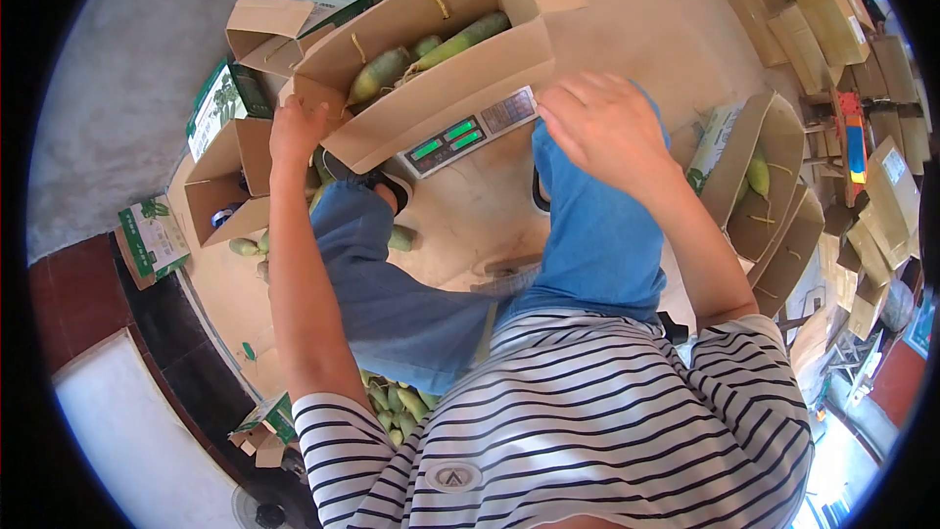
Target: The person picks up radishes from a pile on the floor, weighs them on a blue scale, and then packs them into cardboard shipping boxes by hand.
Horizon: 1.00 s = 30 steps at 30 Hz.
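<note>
An open cardboard box (pixel 460 89) with yellow rope handles stands in front of me, with several long green radishes (pixel 460 42) lying in it. My left hand (pixel 298 126) has its fingers closed over the flap at the box's left end. At the box's near side shows the panel of a digital scale (pixel 468 134), its displays lit green. How the box rests on the scale is hidden. My right hand (pixel 599 126) hangs above my knee by the panel's right end, fingers loosely stretched and nothing visible in them.
At the right, another open box (pixel 746 172) holds a green radish. Green and white printed cartons (pixel 227 106) stand at the left. Loose radishes (pixel 399 407) lie on the floor behind my legs. Flattened and open cardboard boxes (pixel 822 25) are heaped at the far right.
</note>
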{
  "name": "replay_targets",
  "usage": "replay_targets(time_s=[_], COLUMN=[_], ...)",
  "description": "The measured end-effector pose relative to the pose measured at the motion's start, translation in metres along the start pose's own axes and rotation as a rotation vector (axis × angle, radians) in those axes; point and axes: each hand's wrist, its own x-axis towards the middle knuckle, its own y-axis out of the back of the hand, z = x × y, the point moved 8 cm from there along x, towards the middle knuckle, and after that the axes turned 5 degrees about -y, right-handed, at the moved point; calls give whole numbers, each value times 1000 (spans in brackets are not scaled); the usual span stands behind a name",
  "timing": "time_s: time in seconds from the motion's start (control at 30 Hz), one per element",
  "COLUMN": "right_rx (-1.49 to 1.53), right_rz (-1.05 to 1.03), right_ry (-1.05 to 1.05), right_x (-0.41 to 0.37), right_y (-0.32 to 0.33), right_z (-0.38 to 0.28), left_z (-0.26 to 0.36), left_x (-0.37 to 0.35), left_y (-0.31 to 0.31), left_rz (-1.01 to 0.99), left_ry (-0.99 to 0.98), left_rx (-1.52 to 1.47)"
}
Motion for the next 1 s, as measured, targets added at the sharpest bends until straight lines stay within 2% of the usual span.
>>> replay_targets(time_s=[0.13, 0.2, 0.23, 0.27, 0.3, 0.33, 0.37, 0.4, 0.43, 0.47, 0.5, 0.57, 0.7, 0.8, 0.87, 1.0], right_rx=[22, 7, -26, -40, 44, 25, 16, 6, -17, -1, -19, -55, -141, -177, -195, -185], right_rz=[-3, -49, -41, -28, -43, -60, -94, -96, -150, -180, -172, -246, -313, -360, -266, -162], right_ry=[-15, 5, -14, -5, -16, -48, -78, -55, -68, 45, 49, 77, 163, 117, 133, 149], right_x=[2, 6, 6, 5, 6, 0, 2, 6, 7, 14, 10, 14, 19, 20, 22, 23], right_y=[-3, -7, -7, -6, -4, -8, -9, -7, -12, -22, -21, -28, -38, -43, -39, -35], right_z=[-2, -4, -4, -7, -11, -7, -11, -17, -22, -38, -31, -42, -56, -55, -64, -62], left_z=[1, 16, 45, 60, 72, 76, 94, 108, 115, 120, 120, 117, 114, 114, 107, 103], left_x=[4, -1, -7, -12, -19, -23, -42, -40, -52, -53, -34, -39, -40, -42, -48, -51], left_y=[4, 14, 34, 46, 54, 46, 69, 64, 78, 71, 42, 53, 59, 63, 71, 80], left_rz=[6, 67, -52, -40, 50, 150, 342, 117, -62, -146, -144, -127, -227, -247, -280, -210], left_ry=[-46, -158, -115, -65, -189, -240, -267, -254, -161, -206, -153, -126, -174, -213, -199, -226], left_rx=[-15, 63, 29, -17, -28, -175, -213, -165, -197, -175, -198, 6, -112, -127, -103, -123])
